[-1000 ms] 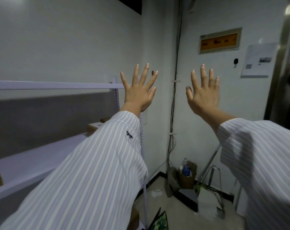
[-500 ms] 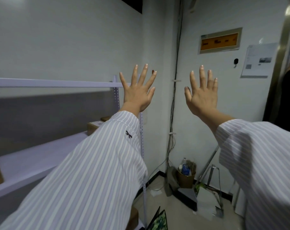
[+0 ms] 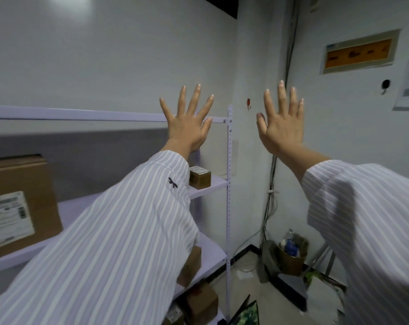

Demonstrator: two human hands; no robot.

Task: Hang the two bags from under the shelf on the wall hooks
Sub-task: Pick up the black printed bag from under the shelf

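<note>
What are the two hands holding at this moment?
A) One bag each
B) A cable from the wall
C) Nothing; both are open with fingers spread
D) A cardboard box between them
C: the left hand and the right hand are raised in front of the wall with fingers spread and nothing in them; no bag hangs on the small red hook between them.
</note>
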